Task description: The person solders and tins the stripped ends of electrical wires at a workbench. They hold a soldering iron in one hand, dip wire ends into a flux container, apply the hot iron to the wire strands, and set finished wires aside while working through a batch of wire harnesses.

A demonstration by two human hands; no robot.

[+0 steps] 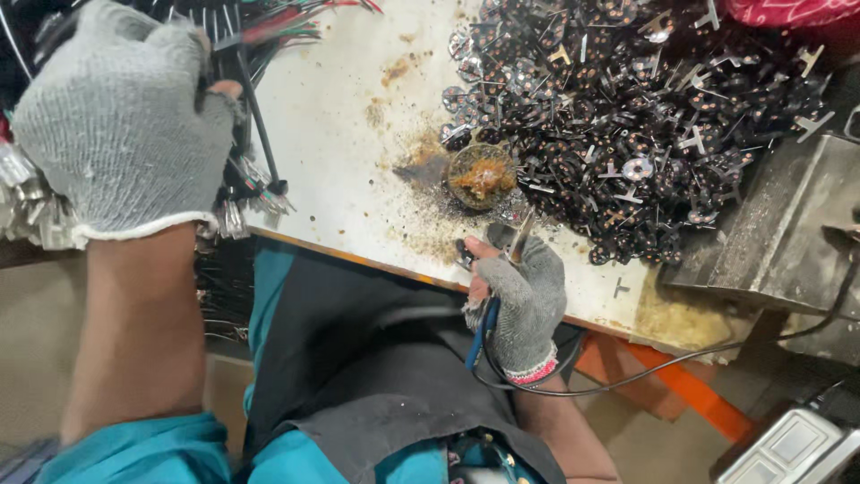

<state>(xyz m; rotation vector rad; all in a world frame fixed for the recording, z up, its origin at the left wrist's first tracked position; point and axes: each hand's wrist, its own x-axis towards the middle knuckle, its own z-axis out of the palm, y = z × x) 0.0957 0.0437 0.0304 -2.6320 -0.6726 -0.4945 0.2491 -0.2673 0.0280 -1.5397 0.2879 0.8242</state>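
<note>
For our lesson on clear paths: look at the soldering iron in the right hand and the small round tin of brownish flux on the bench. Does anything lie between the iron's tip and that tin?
Nothing visible does. The right hand holds the soldering iron with its tip pointing up toward the flux tin; only bare, stained benchtop lies between. The pile of small metal parts sits right of the tin, beside that path.

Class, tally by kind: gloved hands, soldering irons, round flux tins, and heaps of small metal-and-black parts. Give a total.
Gloved hands: 2 (left hand, right hand)
Soldering iron: 1
Flux tin: 1
Heap of parts: 1
Total: 5
</note>
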